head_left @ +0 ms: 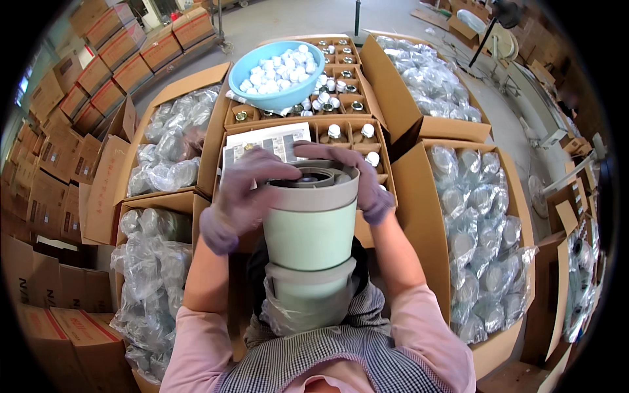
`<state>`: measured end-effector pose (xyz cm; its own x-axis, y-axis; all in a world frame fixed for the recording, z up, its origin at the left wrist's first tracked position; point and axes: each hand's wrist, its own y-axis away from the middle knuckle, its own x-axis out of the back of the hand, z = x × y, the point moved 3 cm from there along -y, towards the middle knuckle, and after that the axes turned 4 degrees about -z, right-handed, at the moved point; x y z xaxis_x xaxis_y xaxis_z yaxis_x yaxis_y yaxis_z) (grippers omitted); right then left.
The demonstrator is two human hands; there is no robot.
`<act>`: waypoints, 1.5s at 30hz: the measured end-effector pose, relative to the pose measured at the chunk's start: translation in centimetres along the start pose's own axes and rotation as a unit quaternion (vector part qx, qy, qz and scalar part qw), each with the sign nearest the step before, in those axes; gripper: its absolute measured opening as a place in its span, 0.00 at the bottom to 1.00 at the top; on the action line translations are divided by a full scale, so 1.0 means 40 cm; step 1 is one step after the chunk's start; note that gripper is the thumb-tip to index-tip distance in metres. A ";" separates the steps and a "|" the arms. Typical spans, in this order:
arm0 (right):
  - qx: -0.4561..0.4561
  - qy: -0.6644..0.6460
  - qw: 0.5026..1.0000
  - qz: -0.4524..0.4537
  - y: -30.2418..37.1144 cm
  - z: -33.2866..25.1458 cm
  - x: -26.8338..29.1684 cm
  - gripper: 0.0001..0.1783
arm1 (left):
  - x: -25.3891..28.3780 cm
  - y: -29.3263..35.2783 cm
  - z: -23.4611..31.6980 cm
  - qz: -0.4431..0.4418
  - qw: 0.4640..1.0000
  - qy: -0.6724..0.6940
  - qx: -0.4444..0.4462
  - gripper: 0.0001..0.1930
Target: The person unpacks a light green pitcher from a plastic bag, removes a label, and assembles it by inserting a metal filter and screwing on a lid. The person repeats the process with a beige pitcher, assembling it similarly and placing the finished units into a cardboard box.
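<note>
In front of my body is a pale green round container (310, 237) with a wide grey rim, and a grey ring-shaped insert shows in its open top. My left hand (252, 185), in a thin purplish glove, is bent over the rim's left side, its fingers reaching across the top. Gloved as well, my right hand (357, 171) wraps the rim's far right side. Below sits a second pale green container (311, 298) with a grey rim, partly in clear plastic, over my lap. Whether the two containers touch cannot be made out.
A light blue basin (239, 82) of white caps rests on a divided carton of bottles (357, 105). A printed sheet (265, 139) lies on the nearer carton. Open boxes of plastic-wrapped items stand left (203, 229) and right (419, 196). Stacked cartons (108, 78) fill the far left.
</note>
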<state>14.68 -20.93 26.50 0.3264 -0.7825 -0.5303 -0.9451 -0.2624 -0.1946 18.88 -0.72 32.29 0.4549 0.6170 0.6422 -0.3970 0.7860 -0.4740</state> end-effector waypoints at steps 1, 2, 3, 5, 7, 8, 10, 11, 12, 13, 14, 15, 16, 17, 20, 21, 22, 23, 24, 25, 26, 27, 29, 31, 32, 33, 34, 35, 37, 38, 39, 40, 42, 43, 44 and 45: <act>0.104 0.269 0.957 -0.033 -0.003 -0.039 0.023 0.30 | -0.010 0.015 -0.055 0.058 0.988 0.145 -0.001 0.28; 0.130 0.353 0.925 -0.051 0.001 -0.065 -0.022 0.30 | -0.022 0.036 -0.105 0.113 0.951 0.287 0.004 0.31; 0.161 0.432 0.885 -0.063 0.007 -0.098 -0.072 0.29 | -0.046 0.057 -0.131 0.094 0.963 0.250 0.027 0.37; 0.106 0.530 0.834 -0.108 -0.015 -0.081 -0.064 0.31 | -0.118 0.088 -0.148 0.147 0.895 0.418 0.057 0.31; 0.158 0.338 0.913 -0.167 -0.037 -0.011 0.033 0.24 | -0.112 0.069 -0.094 0.154 0.933 0.322 0.049 0.20; 0.186 0.246 0.935 -0.175 -0.045 0.032 0.055 0.25 | -0.092 0.062 -0.079 0.124 0.975 0.182 0.037 0.17; 0.134 0.015 0.986 -0.100 -0.026 0.144 0.054 0.27 | -0.062 -0.014 0.075 0.044 0.989 -0.141 0.008 0.14; 0.098 -0.073 0.990 -0.072 -0.021 0.177 0.035 0.28 | -0.072 -0.043 0.124 0.050 0.979 -0.197 -0.024 0.14; 0.066 -0.097 0.991 -0.069 -0.024 0.161 0.024 0.28 | -0.069 -0.041 0.128 0.034 0.978 -0.204 -0.007 0.14; 0.035 -0.122 0.990 -0.064 -0.027 0.145 0.014 0.28 | -0.062 -0.042 0.129 0.021 0.977 -0.213 0.006 0.13; 0.005 -0.145 0.988 -0.054 -0.023 0.129 0.008 0.28 | -0.060 -0.041 0.126 0.005 0.976 -0.218 0.019 0.13; -0.015 -0.134 0.989 -0.059 -0.016 0.100 0.019 0.29 | -0.039 -0.030 0.077 0.023 0.992 -0.122 -0.018 0.20; -0.032 -0.122 0.989 -0.072 -0.017 0.073 0.032 0.29 | -0.033 0.015 0.000 0.049 0.986 0.129 0.091 0.23; -0.049 0.009 0.999 0.004 -0.024 0.058 0.064 0.30 | -0.034 0.028 -0.037 0.075 0.975 0.197 0.067 0.23; 0.136 0.336 0.928 -0.085 -0.011 -0.068 -0.032 0.28 | -0.070 0.048 -0.098 0.126 0.933 0.336 0.024 0.21; 0.224 0.464 0.847 -0.131 -0.006 -0.065 -0.032 0.31 | -0.076 0.066 -0.094 0.138 0.933 0.332 0.028 0.20; 0.260 0.385 0.876 -0.131 0.000 -0.033 -0.011 0.27 | -0.088 0.061 -0.081 0.141 0.929 0.340 0.023 0.20; 0.297 0.305 0.895 -0.132 -0.004 0.002 0.004 0.24 | -0.086 0.052 -0.058 0.135 0.968 0.200 0.074 0.18; 0.256 0.193 0.939 -0.121 -0.006 0.054 0.036 0.23 | -0.077 0.013 0.027 0.082 0.995 -0.041 0.050 0.16; 0.223 0.069 0.967 -0.106 -0.012 0.105 0.058 0.22 | -0.082 -0.023 0.091 0.082 0.991 -0.108 0.015 0.15; 0.177 -0.027 0.978 -0.106 -0.023 0.147 0.058 0.24 | -0.090 -0.035 0.133 0.084 0.980 -0.179 -0.014 0.15; 0.114 -0.112 0.981 -0.105 -0.029 0.179 0.065 0.26 | -0.090 -0.030 0.129 0.080 0.986 -0.143 -0.002 0.14; 0.043 -0.161 0.978 -0.122 -0.033 0.175 0.067 0.32 | -0.073 -0.015 0.079 0.075 0.994 -0.080 0.018 0.14; 0.000 -0.031 0.995 -0.097 -0.018 0.077 0.032 0.35 | -0.075 0.058 -0.081 0.102 0.975 0.189 0.050 0.18; -0.002 0.045 0.998 -0.051 -0.002 0.050 0.032 0.37 | -0.077 0.064 -0.124 0.098 0.943 0.318 0.001 0.20; -0.040 0.070 0.997 -0.020 0.013 0.034 0.016 0.38 | -0.090 0.079 -0.137 0.104 0.930 0.352 0.011 0.22; -0.029 0.124 0.992 -0.001 0.030 0.010 -0.005 0.38 | -0.107 0.084 -0.142 0.108 0.915 0.389 0.016 0.25; -0.017 0.180 0.983 0.016 0.040 -0.014 -0.024 0.38 | -0.111 0.083 -0.144 0.113 0.899 0.423 0.019 0.27; 0.040 0.286 0.956 0.048 0.052 -0.016 -0.032 0.38 | -0.105 0.075 -0.132 0.089 0.902 0.422 0.019 0.29; 0.058 0.276 0.959 0.032 0.050 -0.014 -0.022 0.37 | -0.102 0.067 -0.121 0.076 0.902 0.424 0.017 0.30; 0.076 0.265 0.961 0.015 0.045 -0.016 -0.010 0.37 | -0.092 0.059 -0.106 0.074 0.924 0.375 0.019 0.26; 0.095 0.254 0.963 -0.004 0.034 -0.021 -0.001 0.36 | -0.073 0.043 -0.084 0.073 0.943 0.323 0.020 0.23; 0.093 0.180 0.979 -0.023 0.029 0.011 0.004 0.35 | -0.066 0.035 -0.035 0.075 0.969 0.234 0.035 0.18; 0.106 0.125 0.985 -0.053 0.022 0.057 0.033 0.35 | -0.067 0.033 -0.016 0.090 0.984 0.149 0.035 0.14; 0.121 0.074 0.988 -0.057 0.023 0.091 0.058 0.35 | -0.074 0.019 0.053 0.060 0.993 0.015 0.098 0.15; 0.129 0.021 0.989 -0.065 0.008 0.127 0.054 0.34 | -0.076 -0.003 0.105 0.071 0.994 -0.060 0.061 0.15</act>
<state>15.14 -19.81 21.10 0.4396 -0.7753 -0.4534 -0.8583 -0.2139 -0.4665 14.18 -2.85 32.94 0.2921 0.7068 0.6444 -0.5467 0.6762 -0.4938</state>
